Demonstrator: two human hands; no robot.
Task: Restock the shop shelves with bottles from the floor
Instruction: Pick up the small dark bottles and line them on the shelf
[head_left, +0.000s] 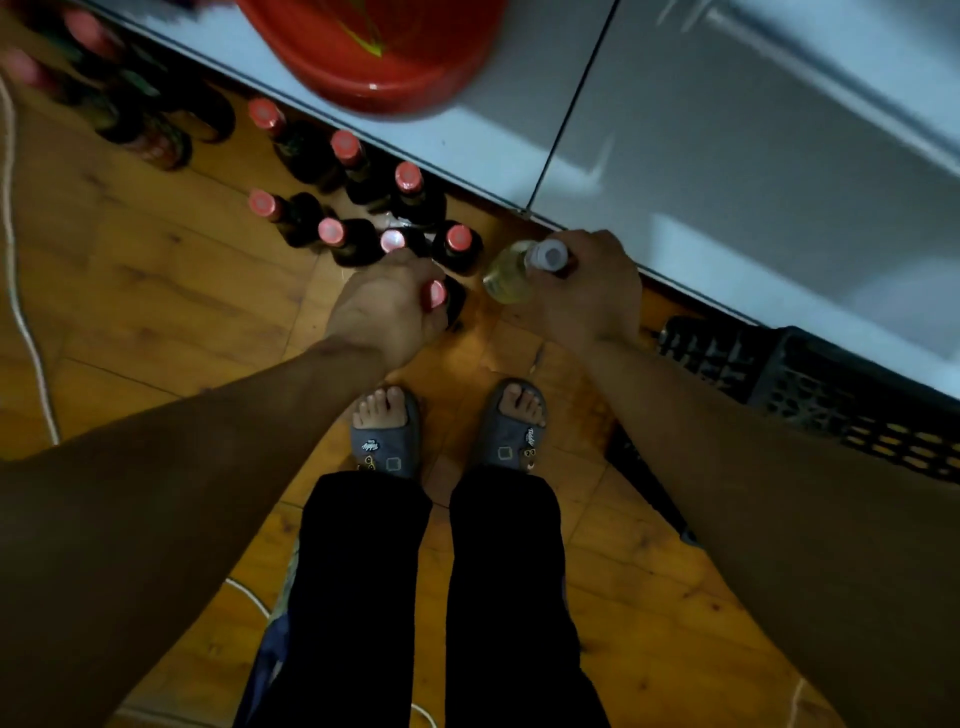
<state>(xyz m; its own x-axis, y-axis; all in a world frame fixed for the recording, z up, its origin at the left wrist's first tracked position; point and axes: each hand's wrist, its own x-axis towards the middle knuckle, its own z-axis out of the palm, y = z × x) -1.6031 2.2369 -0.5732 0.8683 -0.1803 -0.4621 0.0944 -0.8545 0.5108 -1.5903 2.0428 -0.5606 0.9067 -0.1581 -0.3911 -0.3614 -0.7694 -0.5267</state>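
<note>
While you stoop over floor, your left hand grips neck of red-capped dark bottle; right hand clasps pale bottle at white cap; both near upright, necks toward you; judge straight lift; spare bottles stand just beyond left hand.

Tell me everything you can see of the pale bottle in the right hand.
The pale bottle is clear, with yellowish liquid inside and a whitish cap on top. Seen from above, it tilts, cap toward the white cabinet. The right hand grips it round the neck, below the cap. It sits low over the wooden floor, right of the dark red-capped bottles; whether its base touches the floor is hidden.
</note>
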